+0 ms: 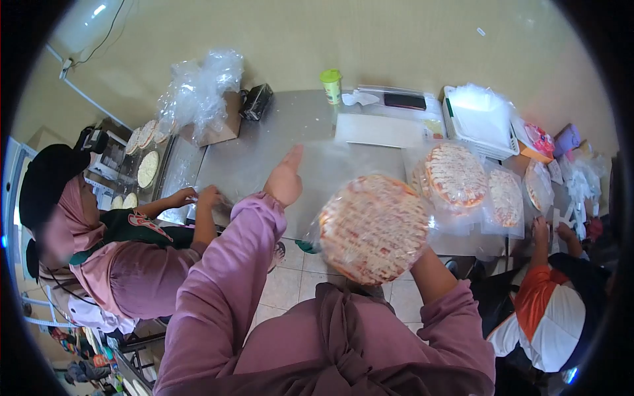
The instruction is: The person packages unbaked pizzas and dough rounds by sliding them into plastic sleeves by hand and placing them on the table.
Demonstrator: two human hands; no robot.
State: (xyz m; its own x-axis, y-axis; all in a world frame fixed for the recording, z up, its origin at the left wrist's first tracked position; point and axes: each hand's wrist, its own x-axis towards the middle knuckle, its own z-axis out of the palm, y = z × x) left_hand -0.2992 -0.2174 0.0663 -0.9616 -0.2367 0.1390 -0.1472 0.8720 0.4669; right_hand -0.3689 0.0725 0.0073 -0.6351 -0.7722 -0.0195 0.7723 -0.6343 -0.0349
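Pizza (374,230) in clear wrap shows over the near edge of the worktop (307,122), at the end of the right forearm (434,272); the right hand is hidden behind it, so how those fingers grip I cannot tell. The left hand (284,182) is empty, its fingers stretched out above the worktop. Wrapped pizzas (456,175) lie to the right, near a basket (487,149).
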